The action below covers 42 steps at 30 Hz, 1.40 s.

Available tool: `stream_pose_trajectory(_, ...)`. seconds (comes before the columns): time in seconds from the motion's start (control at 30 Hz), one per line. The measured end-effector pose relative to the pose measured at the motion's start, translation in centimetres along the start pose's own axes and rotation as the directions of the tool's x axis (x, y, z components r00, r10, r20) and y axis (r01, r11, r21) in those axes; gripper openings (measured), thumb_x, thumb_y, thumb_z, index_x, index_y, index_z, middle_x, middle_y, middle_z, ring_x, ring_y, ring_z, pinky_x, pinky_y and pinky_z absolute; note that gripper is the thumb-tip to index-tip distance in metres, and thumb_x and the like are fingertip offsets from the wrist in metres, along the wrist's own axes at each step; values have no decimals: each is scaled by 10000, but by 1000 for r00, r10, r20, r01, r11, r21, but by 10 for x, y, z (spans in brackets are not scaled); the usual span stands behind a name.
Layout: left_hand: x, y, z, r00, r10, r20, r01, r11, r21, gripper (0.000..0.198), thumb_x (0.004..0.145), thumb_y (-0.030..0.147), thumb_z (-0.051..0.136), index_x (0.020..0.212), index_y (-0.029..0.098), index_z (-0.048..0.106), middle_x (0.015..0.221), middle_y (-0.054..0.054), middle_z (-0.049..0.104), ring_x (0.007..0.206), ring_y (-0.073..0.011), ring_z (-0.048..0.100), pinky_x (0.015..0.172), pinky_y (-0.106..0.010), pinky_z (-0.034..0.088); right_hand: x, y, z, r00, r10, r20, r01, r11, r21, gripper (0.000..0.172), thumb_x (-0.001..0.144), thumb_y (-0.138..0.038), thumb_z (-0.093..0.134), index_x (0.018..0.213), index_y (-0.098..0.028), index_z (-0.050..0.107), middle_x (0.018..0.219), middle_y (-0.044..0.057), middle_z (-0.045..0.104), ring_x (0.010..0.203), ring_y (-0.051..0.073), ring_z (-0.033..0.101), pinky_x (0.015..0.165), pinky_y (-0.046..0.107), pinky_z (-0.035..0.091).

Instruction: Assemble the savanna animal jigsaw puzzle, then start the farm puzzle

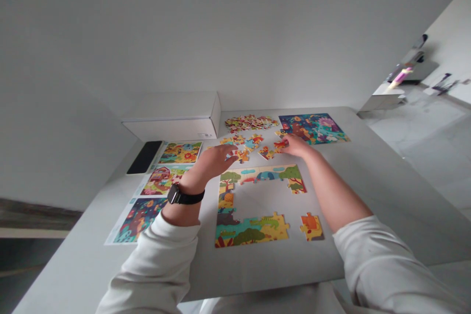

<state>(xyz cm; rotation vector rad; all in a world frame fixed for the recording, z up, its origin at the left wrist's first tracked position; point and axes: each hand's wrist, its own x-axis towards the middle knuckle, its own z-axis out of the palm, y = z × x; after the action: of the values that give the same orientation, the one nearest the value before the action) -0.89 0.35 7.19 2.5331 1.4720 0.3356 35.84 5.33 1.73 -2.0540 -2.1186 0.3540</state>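
While the two bare hands work well apart above the table, the right hand has its fingertips on a red-and-orange cardboard puzzle piece; whether it is pinched or only touched, I cannot tell. The left hand, with a black smartwatch at its wrist, reaches over a scatter of multicoloured loose puzzle pieces, thumb and fingers parted; contact with those beneath is unclear.

Just nearer the body lies a partly assembled, brightly coloured animal puzzle. Its top, left side and lower section surround a bare middle, with a gap on the right edge. Apart from it, to the lower right, sits a yellow-and-orange puzzle section.

Beyond the scatter, a heap of small mixed pieces lies near the wall, beside a dark-blue illustrated rectangle. On the left, three colourful printed pictures run in a column, partly behind the left arm, with a black phone beside the farthest. Behind them stands a long white cardboard box. Everything rests on a pale table.
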Motion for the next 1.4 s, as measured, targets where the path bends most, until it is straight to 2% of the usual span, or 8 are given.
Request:
stream_pose_trajectory(0.23, -2, 7, -6, 1000, 16, -11, -16, 999, -40, 502, 1065, 417, 577, 1536, 251, 630, 1184, -78, 840, 1009, -245, 795, 922, -342, 594, 0, 0, -12, 995, 77, -65, -59, 970, 235, 189, 943, -216, 760, 1125, -211, 711, 1016, 48, 798, 904, 202, 733, 846, 297, 535)
stream_pose_trajectory(0.37, -7, 16, -15, 998, 52, -19, -53, 997, -65, 502, 1058, 409, 594, 1539, 270, 627, 1279, -75, 817, 1041, -240, 788, 927, -341, 596, -11, 1, -36, 988, 48, -149, 19, 909, 416, 274, 924, -189, 747, 1191, -198, 687, 1100, 69, 788, 929, 194, 720, 860, 297, 547)
stream_pose_trajectory(0.57, -24, 49, -28, 981, 158, -110, -169, 981, -95, 513, 1085, 467, 591, 1551, 252, 602, 1349, -104, 780, 1063, -244, 780, 975, -373, 598, -64, -3, -72, 976, -67, -207, 174, 813, 555, 339, 944, -249, 727, 1279, -224, 684, 1089, 71, 766, 946, 227, 712, 834, 340, 596)
stream_pose_trajectory(0.73, -48, 95, -27, 941, 316, -119, -332, 932, -149, 572, 1087, 467, 613, 1615, 271, 513, 1468, -115, 709, 1217, -261, 735, 1066, -400, 584, -126, -8, -68, 987, -107, -118, 157, 793, 589, 355, 932, -278, 751, 1281, -236, 699, 1073, 57, 742, 894, 206, 707, 791, 326, 609)
stream_pose_trajectory(0.83, -66, 117, -15, 916, 389, -99, -400, 905, -147, 580, 1075, 452, 643, 1613, 281, 509, 1542, -116, 652, 1367, -295, 661, 1142, -432, 551, -161, -6, -57, 991, -131, 22, 86, 763, 641, 334, 931, -265, 744, 1261, -231, 709, 1074, 59, 745, 883, 203, 717, 742, 302, 609)
stream_pose_trajectory(0.97, -88, 131, 18, 903, 427, -57, -430, 887, -167, 563, 1062, 472, 666, 1574, 269, 550, 1508, -129, 662, 1386, -317, 643, 1164, -465, 533, -197, -2, -36, 977, -139, 161, -9, 728, 685, 350, 924, -277, 760, 1269, -239, 707, 1094, 60, 749, 878, 195, 713, 717, 288, 614)
stream_pose_trajectory(1.17, -102, 128, 68, 866, 499, -2, -491, 852, -181, 462, 1034, 383, 694, 1472, 248, 630, 1410, -126, 706, 1291, -318, 669, 1133, -494, 524, -219, -1, -4, 939, -188, 288, -94, 666, 740, 422, 849, -314, 865, 1226, -229, 697, 974, 8, 679, 710, 129, 650, 637, 256, 580)
stream_pose_trajectory(1.4, -106, 125, 84, 843, 535, 50, -512, 828, -227, 415, 997, 317, 720, 1404, 248, 681, 1372, -101, 724, 1255, -298, 667, 1114, -468, 500, -234, -14, 9, 897, -126, 423, -195, 747, 635, 419, 855, -283, 875, 1212, -237, 661, 871, -38, 672, 619, 122, 660, 577, 241, 541)
